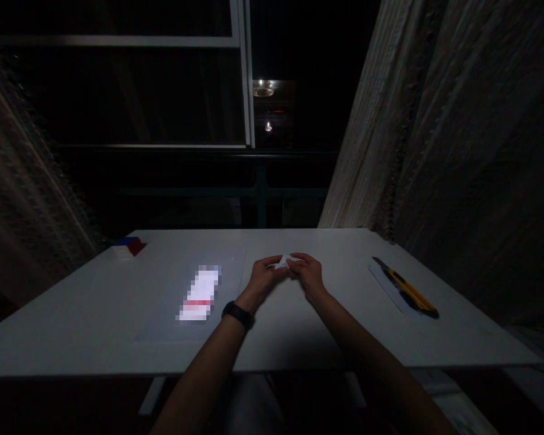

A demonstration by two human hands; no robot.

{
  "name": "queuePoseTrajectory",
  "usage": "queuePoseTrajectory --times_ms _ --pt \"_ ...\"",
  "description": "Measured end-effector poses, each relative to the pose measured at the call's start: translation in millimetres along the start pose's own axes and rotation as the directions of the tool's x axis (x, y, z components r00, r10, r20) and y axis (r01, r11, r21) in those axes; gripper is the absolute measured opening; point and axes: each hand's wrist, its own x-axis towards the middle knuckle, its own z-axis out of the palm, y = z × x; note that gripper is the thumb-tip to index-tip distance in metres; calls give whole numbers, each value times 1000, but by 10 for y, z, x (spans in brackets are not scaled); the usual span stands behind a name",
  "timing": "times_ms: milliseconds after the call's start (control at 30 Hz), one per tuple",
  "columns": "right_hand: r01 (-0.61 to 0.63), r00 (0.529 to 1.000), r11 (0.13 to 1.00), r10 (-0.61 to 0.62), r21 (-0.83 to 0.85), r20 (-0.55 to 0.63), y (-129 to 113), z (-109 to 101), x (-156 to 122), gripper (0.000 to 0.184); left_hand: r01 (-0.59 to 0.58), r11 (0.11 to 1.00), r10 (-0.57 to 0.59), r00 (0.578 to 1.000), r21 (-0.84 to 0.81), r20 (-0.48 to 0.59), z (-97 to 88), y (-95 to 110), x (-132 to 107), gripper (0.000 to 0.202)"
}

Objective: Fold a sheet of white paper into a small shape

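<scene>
Both my hands meet over the middle of a white table [95,314] in a dim room. My left hand [265,275], with a dark watch on its wrist, and my right hand [307,273] pinch a small folded piece of white paper [284,261] between their fingertips. The paper is held just above the tabletop, and only its top edge shows past my fingers.
A glowing phone screen [200,293] lies on the table to the left of my hands. A yellow utility knife [408,289] and a ruler lie at the right. A small red, blue and white block [127,246] sits at the far left corner. Curtains hang on both sides of a dark window.
</scene>
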Motion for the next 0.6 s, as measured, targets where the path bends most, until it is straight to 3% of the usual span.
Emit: queuePoseTrajectory --times_ms 300,400,600 --pt "-62 998 998 62 -33 -22 -3 -11 3 29 -25 998 22 999 65 49 -6 -29 11 47" --pt "-72 997 997 71 -35 -31 -16 -6 -1 28 -13 998 13 1000 55 14 -1 -16 1 47" --pt "76 996 985 -69 -152 50 22 -43 7 35 40 998 -40 999 -40 -15 -7 13 -15 40"
